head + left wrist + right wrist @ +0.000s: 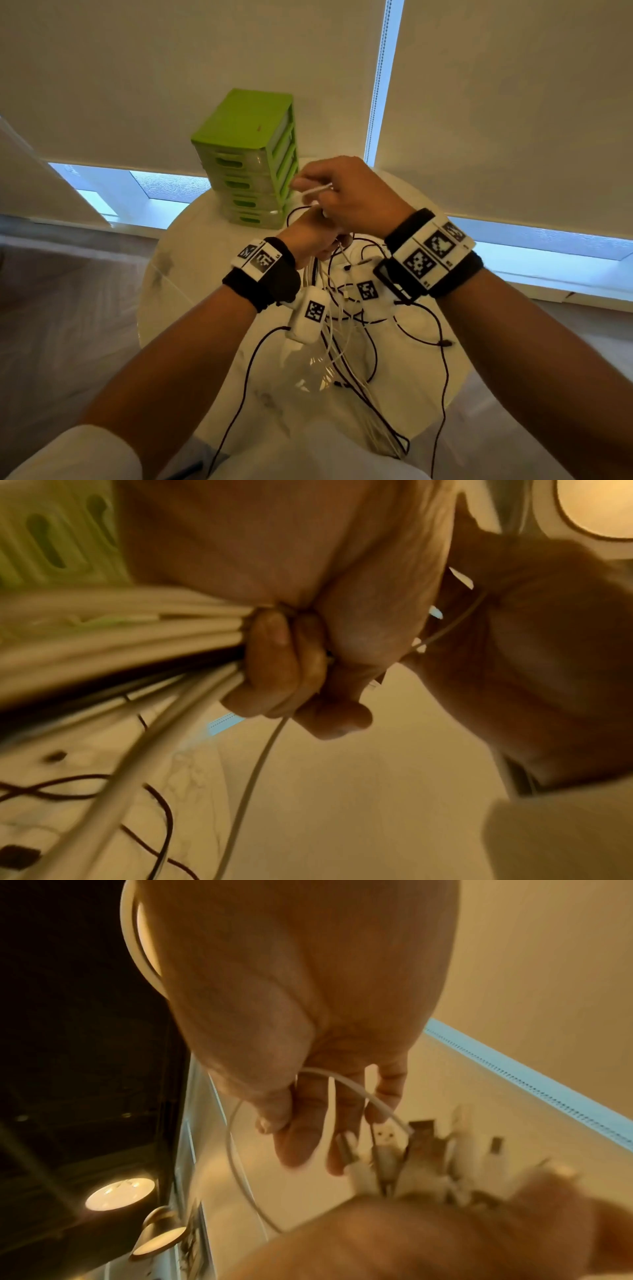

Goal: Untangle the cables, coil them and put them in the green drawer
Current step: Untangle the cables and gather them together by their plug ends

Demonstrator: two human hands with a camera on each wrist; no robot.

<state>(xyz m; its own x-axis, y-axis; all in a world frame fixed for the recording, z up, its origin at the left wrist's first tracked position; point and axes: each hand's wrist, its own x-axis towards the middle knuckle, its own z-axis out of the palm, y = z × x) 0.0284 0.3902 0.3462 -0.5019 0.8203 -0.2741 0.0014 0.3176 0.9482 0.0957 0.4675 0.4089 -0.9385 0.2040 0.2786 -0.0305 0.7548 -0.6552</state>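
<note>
While the left hand [310, 236] grips a bundle of cables [113, 639], the right hand [346, 195] pinches 1 white cable [236, 1153] above the round desk [191, 240], near the green drawer unit [248, 161].

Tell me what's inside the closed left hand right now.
The left hand grips a bundle of white cables with a dark one among them. Their plugs stick out past it; any knot inside the fist is hidden.
</note>
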